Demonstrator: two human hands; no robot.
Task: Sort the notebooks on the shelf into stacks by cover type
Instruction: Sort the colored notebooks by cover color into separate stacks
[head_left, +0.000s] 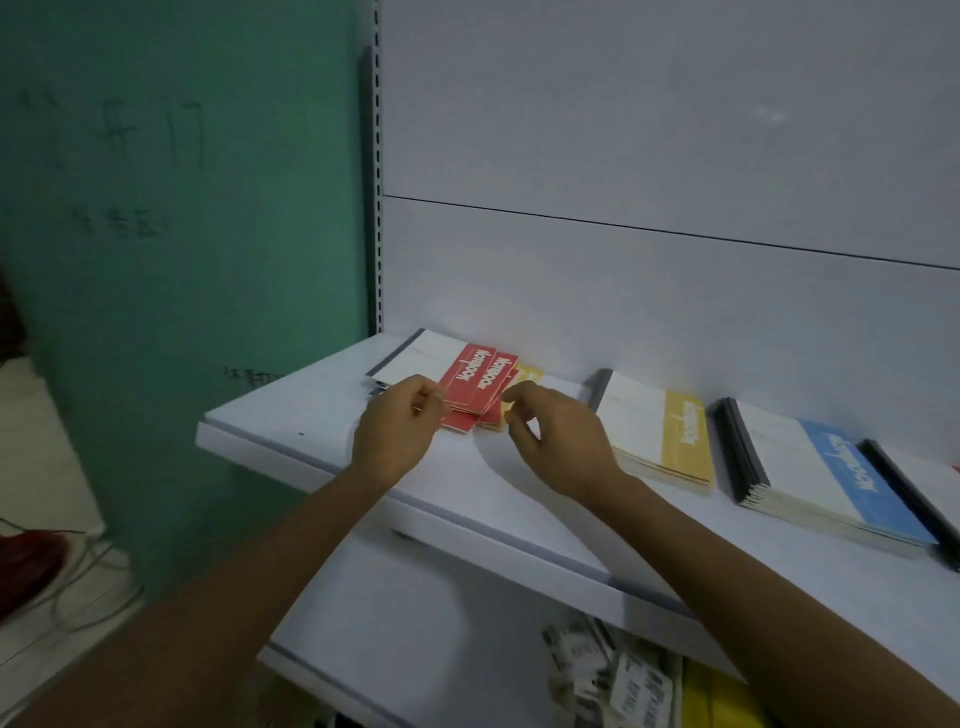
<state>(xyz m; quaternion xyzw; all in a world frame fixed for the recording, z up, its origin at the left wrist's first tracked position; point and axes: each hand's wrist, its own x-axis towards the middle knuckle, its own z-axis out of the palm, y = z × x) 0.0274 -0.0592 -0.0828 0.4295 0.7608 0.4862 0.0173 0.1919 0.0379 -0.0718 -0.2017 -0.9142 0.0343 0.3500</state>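
Note:
A mixed pile lies at the left end of the white shelf (306, 415). In it, two red notebooks (475, 382) overlap on a white-covered notebook (423, 353), and a yellow-banded notebook (531, 373) peeks out beneath them. My left hand (397, 434) pinches the near edge of the red notebooks. My right hand (558, 441) has thumb and forefinger curled at the pile's near right corner, apparently pinching the yellow-banded notebook's edge. To the right lie a stack of yellow-banded notebooks (670, 441) and a stack of blue-banded notebooks (831, 478).
A further black-spined notebook (909, 493) lies at the far right edge. The shelf's white back panel (623, 286) rises just behind the stacks. A lower shelf (415, 623) holds packets (613, 670) and a yellow item (722, 701). A green wall (182, 260) stands to the left.

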